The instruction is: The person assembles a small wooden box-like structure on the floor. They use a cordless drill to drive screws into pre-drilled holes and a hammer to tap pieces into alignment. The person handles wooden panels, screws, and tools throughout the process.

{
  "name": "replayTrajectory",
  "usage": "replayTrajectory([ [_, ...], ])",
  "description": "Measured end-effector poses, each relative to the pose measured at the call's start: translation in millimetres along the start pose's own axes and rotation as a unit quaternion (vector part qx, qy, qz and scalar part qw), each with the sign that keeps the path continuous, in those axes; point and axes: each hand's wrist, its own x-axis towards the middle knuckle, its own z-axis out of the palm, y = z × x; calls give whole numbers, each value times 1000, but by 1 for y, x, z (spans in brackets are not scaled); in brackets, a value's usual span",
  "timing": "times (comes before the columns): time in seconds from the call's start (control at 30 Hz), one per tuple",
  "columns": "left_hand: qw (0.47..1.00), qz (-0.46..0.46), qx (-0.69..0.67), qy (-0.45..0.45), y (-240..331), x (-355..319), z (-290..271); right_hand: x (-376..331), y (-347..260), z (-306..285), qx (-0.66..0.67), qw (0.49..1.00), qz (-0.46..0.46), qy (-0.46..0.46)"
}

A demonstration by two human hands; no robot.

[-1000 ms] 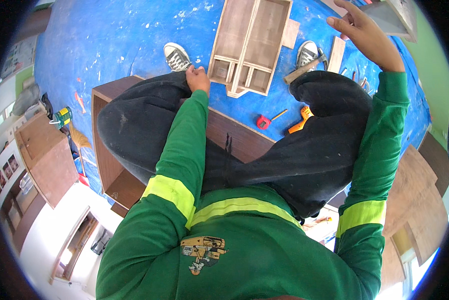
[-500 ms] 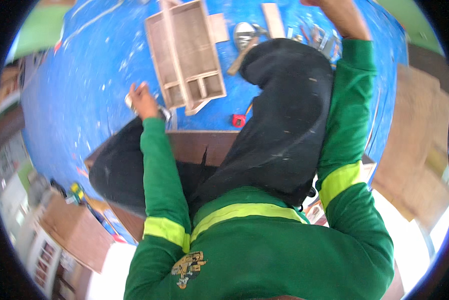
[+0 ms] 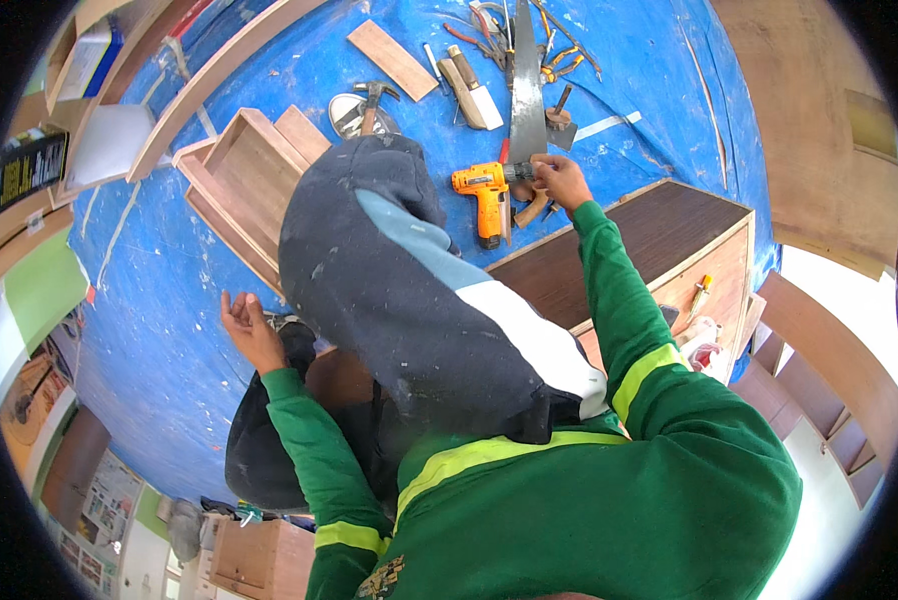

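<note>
An orange cordless drill (image 3: 483,192) lies on the blue sheet (image 3: 209,370) just right of my raised knee. My right hand (image 3: 561,182) has its fingers closed around the black chuck end. Beside my left leg, my left hand (image 3: 253,328) hangs with fingers loosely apart and nothing visible in it. The divided wooden tray (image 3: 231,232) sits just beyond that hand, partly hidden by my knee. A hand saw (image 3: 527,100) lies immediately past the drill, its blade pointing away. A claw hammer (image 3: 375,94) rests by my shoe (image 3: 349,116).
Several pliers (image 3: 567,66) and wooden-handled tools (image 3: 469,92) lie ahead on the sheet, near a loose board (image 3: 393,60). At my right stands a dark-topped wooden cabinet (image 3: 649,230). Open wooden shelving (image 3: 219,80) rises at the far left.
The view has swung to the right, so the tray appears farther left and the tools come into sight. My right hand has come back toward me and is now on the drill.
</note>
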Motion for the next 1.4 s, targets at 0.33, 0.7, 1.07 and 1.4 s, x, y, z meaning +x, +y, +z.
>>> replayTrajectory([
  [0.33, 985, 88, -73, -127, 204, -78, 64, 80, -17, 61, -288, 953, -91, 21],
  [0.7, 857, 464, 177, -137, 221, -99, 71, 33, 49, 35, -183, 983, -6, 19],
  [1.07, 875, 472, 83, -66, 168, -110, 67, -34, 53, 32, -234, 965, -111, 28],
  [1.4, 845, 480, 122, -201, 249, -67, 62, -92, -389, 218, -26, 821, -563, -91],
])
